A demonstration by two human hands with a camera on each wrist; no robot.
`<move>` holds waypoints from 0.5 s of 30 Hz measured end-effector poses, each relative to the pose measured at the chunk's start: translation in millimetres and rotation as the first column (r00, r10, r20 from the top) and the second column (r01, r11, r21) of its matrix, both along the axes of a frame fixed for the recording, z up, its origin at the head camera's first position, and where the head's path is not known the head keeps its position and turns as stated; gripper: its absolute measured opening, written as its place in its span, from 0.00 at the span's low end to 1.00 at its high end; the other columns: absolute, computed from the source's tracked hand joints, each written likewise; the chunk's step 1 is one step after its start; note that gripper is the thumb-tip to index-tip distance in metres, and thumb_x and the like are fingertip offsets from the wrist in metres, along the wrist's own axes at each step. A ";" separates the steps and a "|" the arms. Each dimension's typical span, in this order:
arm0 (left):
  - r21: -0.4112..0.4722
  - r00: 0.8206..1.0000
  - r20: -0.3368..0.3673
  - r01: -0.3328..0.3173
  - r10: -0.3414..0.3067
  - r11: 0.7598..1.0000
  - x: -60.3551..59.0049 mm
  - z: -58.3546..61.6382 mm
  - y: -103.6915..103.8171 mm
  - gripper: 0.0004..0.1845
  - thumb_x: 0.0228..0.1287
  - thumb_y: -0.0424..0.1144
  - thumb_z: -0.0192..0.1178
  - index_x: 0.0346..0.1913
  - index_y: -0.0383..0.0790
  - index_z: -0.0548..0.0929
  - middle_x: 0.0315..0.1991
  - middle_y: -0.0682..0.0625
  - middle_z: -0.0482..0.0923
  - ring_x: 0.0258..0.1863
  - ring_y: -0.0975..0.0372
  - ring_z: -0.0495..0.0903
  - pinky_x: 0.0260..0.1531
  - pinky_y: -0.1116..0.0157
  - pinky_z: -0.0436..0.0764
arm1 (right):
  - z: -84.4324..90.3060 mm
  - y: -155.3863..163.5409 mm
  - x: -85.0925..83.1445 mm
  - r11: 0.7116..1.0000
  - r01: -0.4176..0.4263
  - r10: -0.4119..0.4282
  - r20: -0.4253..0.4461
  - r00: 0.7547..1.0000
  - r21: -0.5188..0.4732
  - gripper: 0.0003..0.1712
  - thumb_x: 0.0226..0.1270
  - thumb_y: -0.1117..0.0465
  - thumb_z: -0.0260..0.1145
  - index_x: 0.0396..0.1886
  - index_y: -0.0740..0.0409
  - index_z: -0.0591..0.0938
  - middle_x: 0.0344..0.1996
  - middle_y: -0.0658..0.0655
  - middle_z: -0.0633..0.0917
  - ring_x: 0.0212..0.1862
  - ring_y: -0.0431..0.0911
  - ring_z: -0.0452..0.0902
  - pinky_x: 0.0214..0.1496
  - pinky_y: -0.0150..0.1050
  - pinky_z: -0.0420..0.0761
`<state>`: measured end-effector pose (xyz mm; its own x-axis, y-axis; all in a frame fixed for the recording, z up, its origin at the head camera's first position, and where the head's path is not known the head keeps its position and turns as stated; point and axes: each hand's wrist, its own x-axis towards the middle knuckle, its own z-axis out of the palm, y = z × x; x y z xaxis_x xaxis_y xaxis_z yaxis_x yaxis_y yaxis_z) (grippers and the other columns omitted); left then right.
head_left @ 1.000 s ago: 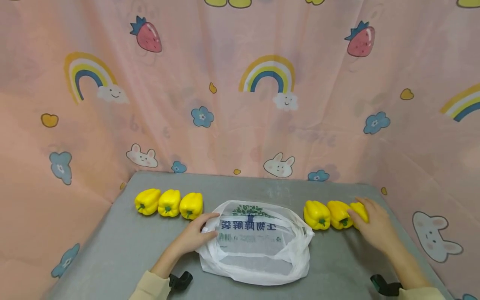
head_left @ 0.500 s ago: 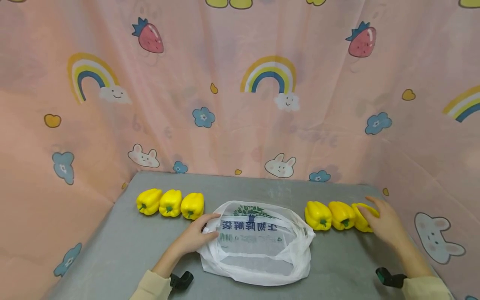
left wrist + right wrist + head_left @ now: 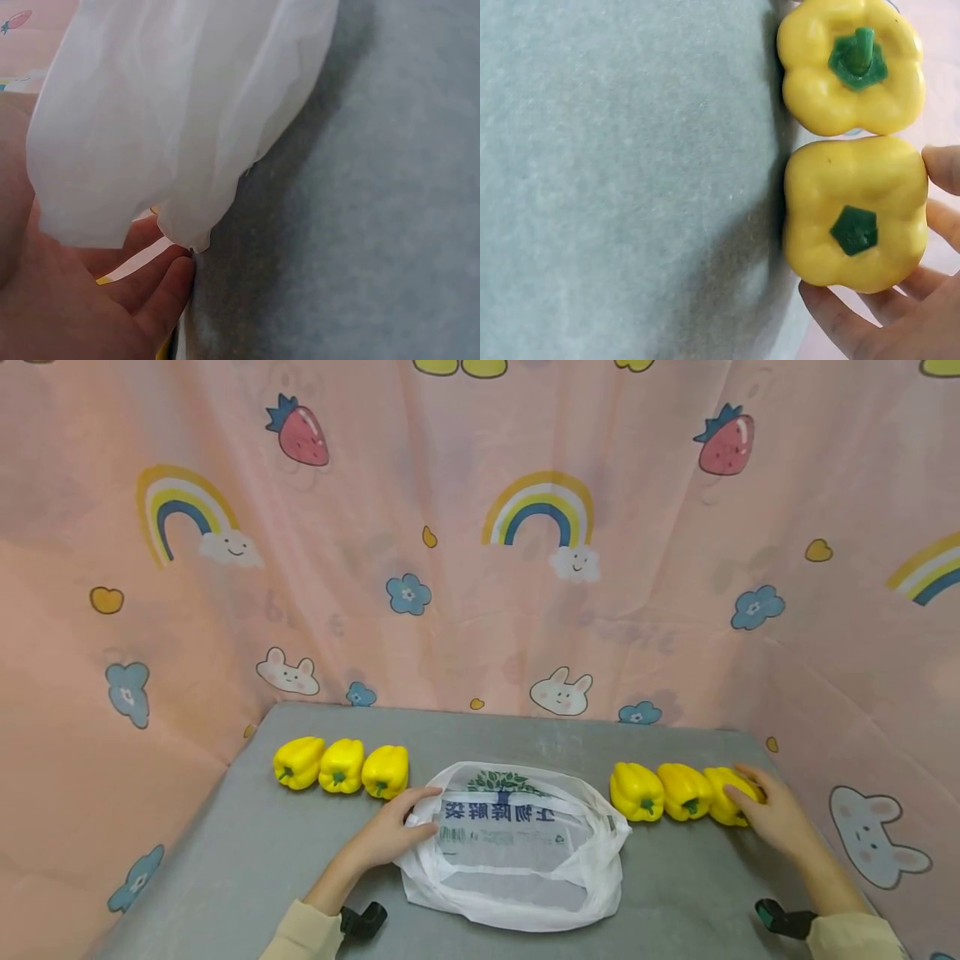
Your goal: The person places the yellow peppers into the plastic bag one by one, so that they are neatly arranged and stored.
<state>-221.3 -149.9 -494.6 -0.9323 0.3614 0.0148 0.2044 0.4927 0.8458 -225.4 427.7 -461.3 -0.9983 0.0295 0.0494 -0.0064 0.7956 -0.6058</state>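
A white plastic bag (image 3: pixel 517 852) with blue print lies open on the grey table (image 3: pixel 247 860). My left hand (image 3: pixel 420 814) pinches the bag's left rim between thumb and fingers; in the left wrist view the bag (image 3: pixel 172 112) drapes over my left hand (image 3: pixel 112 300). Three yellow peppers lie in a row right of the bag. My right hand (image 3: pixel 753 797) curls round the rightmost pepper (image 3: pixel 722 797). In the right wrist view the fingers of my right hand (image 3: pixel 900 315) wrap that pepper (image 3: pixel 855 214), and its neighbour (image 3: pixel 851 67) touches it.
Three more yellow peppers (image 3: pixel 341 766) lie in a row left of the bag. A pink patterned curtain (image 3: pixel 480 568) closes in the table at the back and both sides. Bare table (image 3: pixel 675 885) shows at the front right.
My right hand has slid right, off the top of the end pepper and round its right side. The left hand and the bag have stayed put.
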 end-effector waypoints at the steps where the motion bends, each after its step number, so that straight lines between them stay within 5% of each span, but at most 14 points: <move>1: 0.001 1.000 0.002 0.000 0.000 1.000 0.2 0.2 0.0 0.28 0.69 0.42 0.65 0.71 0.47 0.74 0.72 0.41 0.67 0.69 0.45 0.68 0.67 0.38 0.65 | -0.4 0.0 0.8 1.000 0.006 -0.006 0.007 1.000 -0.003 0.42 0.82 0.44 0.49 0.75 0.77 0.56 0.69 0.85 0.58 0.67 0.81 0.53 0.63 0.78 0.57; 15: 0.009 1.000 -0.005 0.004 -0.004 1.000 -0.4 -1.0 -0.2 0.29 0.69 0.43 0.66 0.71 0.46 0.74 0.71 0.41 0.69 0.67 0.46 0.70 0.67 0.38 0.66 | -1.9 3.8 9.6 1.000 0.008 -0.008 0.082 0.997 0.001 0.49 0.79 0.37 0.52 0.77 0.73 0.54 0.70 0.85 0.57 0.66 0.80 0.55 0.59 0.78 0.62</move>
